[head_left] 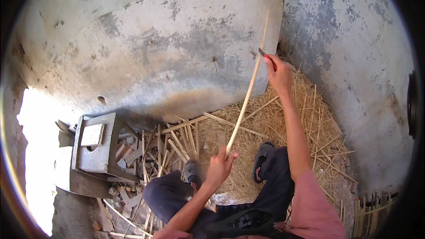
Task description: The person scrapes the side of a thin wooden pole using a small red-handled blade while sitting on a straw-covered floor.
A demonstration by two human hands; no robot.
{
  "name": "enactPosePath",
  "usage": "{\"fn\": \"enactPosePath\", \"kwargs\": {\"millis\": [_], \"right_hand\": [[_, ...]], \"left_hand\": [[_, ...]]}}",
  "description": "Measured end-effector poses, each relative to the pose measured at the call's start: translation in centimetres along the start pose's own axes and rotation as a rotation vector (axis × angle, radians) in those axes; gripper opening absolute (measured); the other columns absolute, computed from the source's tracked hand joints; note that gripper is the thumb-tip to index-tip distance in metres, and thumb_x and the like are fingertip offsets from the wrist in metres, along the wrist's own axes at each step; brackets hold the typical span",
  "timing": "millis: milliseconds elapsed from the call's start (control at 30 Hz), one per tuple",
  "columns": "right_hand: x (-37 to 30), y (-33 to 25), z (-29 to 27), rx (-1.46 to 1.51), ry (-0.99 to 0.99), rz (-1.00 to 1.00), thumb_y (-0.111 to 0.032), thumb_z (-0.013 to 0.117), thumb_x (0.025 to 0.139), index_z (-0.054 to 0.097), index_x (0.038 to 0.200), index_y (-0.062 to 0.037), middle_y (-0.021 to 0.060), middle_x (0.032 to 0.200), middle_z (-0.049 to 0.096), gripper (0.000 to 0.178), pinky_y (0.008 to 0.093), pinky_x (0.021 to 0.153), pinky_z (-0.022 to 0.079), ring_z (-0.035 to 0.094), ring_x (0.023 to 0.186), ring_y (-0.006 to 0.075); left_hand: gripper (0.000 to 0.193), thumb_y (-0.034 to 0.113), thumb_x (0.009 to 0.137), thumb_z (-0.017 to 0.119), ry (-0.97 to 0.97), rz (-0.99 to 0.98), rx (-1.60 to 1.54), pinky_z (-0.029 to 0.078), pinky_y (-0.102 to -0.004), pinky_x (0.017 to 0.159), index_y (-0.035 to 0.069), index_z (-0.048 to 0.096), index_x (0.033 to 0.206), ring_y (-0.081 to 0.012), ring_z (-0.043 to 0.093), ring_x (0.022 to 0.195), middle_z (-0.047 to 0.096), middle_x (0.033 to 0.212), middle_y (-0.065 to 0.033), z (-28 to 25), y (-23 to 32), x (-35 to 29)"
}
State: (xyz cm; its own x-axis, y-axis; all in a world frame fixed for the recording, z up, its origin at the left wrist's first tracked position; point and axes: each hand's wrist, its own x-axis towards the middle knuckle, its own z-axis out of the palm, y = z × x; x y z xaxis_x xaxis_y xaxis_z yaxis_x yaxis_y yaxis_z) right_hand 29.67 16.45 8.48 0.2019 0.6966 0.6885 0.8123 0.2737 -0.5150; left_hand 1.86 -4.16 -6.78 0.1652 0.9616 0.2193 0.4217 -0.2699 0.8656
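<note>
My left hand [218,168] is closed around the lower end of a long pale bamboo strip [245,106]. The strip slants up and to the right, well in front of my knees. Near its upper part, my right hand [280,77] grips a small red-handled knife [271,60], arm stretched out. The knife's short dark blade lies against the strip, and the strip's far tip runs on past it toward the wall. Whether the blade is biting into the strip is too small to tell.
Thin shavings [305,110] cover the floor around my sandals. Loose bamboo pieces [190,135] and rubble [128,201] lie to the left, beside a tipped wooden stool [110,139]. Weathered walls [177,40] rise ahead and right; a bright opening [37,159] is at far left.
</note>
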Motion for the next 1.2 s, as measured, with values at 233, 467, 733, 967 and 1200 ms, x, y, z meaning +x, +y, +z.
{"fn": "enactPosePath", "kwargs": {"millis": [233, 467, 733, 967, 1200], "right_hand": [[0.5, 5.5, -1.4, 0.077, 0.171, 0.175, -0.041, 0.059, 0.109, 0.074, 0.116, -0.0043, 0.0152, 0.087, 0.075, 0.04, 0.0426, 0.073, 0.053, 0.072, 0.08, 0.0298], [-4.0, 10.6, -0.3, 0.05, -0.322, 0.257, -0.047, 0.064, 0.104, 0.075, 0.117, -0.0012, 0.0177, 0.104, 0.077, 0.049, 0.0421, 0.089, 0.054, 0.072, 0.098, 0.0312], [-5.4, 5.2, -0.8, 0.362, -0.696, 0.57, -0.048, 0.068, 0.102, 0.074, 0.124, -0.0027, 0.0099, 0.096, 0.077, 0.051, 0.0332, 0.066, 0.049, 0.061, 0.07, 0.014], [-6.9, -0.1, 0.2, 0.891, -0.631, 0.608, -0.031, 0.064, 0.109, 0.066, 0.134, -0.0027, 0.0075, 0.098, 0.077, 0.038, 0.0213, 0.044, 0.029, 0.035, 0.049, 0.0003], [-7.2, -0.8, 0.3, 0.926, -0.582, 0.573, -0.024, 0.072, 0.103, 0.065, 0.139, -0.0036, 0.0063, 0.102, 0.079, 0.042, 0.0219, 0.045, 0.027, 0.034, 0.05, -0.0004]], "left_hand": [[0.037, 0.032, 0.104, 0.07, -0.061, -0.041, 0.095, 0.046, -0.0527, 0.052, 0.002, 0.055, 0.12, -0.0495, 0.067, 0.064, 0.063, 0.066, -0.025, -0.2, -1.2, -1.3], [0.029, 0.029, 0.111, 0.06, 0.001, -0.077, 0.086, 0.049, -0.0516, 0.057, 0.001, 0.056, 0.119, -0.0468, 0.068, 0.066, 0.065, 0.07, -0.0233, -2.0, -0.4, 0.6], [0.025, 0.025, 0.111, 0.058, 0.055, -0.05, 0.03, 0.05, -0.0486, 0.059, 0.001, 0.056, 0.112, -0.0438, 0.069, 0.066, 0.066, 0.07, -0.0223, -2.2, -1.9, 1.3], [0.029, 0.028, 0.107, 0.067, 0.055, 0.02, 0.048, 0.051, -0.0469, 0.06, 0.0, 0.058, 0.11, -0.0434, 0.069, 0.064, 0.066, 0.07, -0.0229, -1.3, -2.4, 1.6], [0.032, 0.027, 0.106, 0.068, 0.026, -0.044, 0.031, 0.05, -0.045, 0.06, -0.001, 0.063, 0.12, -0.0394, 0.07, 0.063, 0.066, 0.07, -0.0221, -1.8, -2.3, 2.2]]}}
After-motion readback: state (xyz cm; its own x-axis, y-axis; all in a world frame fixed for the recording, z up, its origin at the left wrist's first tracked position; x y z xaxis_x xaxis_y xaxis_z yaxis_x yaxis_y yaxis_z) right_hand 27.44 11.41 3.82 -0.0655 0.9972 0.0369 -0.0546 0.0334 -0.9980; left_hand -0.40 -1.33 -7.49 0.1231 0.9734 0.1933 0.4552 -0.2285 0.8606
